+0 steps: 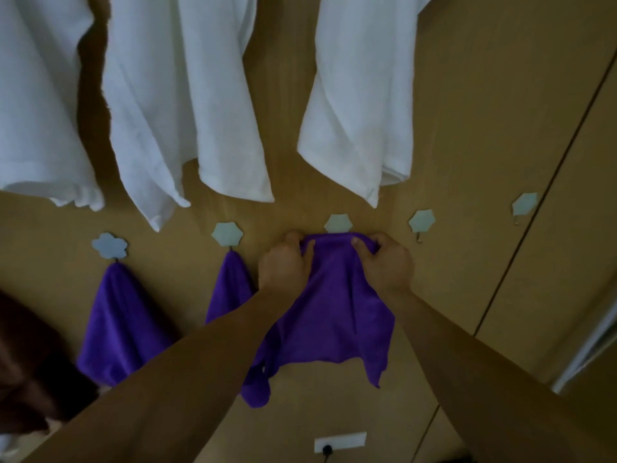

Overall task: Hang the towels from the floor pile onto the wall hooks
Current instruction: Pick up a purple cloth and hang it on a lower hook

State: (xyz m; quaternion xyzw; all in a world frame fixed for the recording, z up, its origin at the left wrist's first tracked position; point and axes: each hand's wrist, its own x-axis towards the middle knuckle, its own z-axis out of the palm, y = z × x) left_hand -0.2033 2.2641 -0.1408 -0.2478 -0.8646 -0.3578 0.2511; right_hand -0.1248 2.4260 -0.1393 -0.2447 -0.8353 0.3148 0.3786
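Observation:
A purple towel (334, 312) hangs down the wooden wall from my two hands. My left hand (285, 265) grips its top left edge and my right hand (384, 262) grips its top right edge. The bunched top edge sits right under a pale flower-shaped hook (338, 223). Two more purple towels hang from hooks to the left, one purple towel (117, 322) under a hook (109, 245) and another purple towel (230, 285) under a hook (227, 232). Two bare hooks lie to the right, a near hook (421, 222) and a far hook (525, 205).
Three large white towels (177, 105) hang higher on the wall, above the hook row. A white wall socket (340, 442) with a dark plug sits low on the wall. A dark brown cloth (30, 372) shows at the left edge. A cabinet door seam (534, 212) runs at right.

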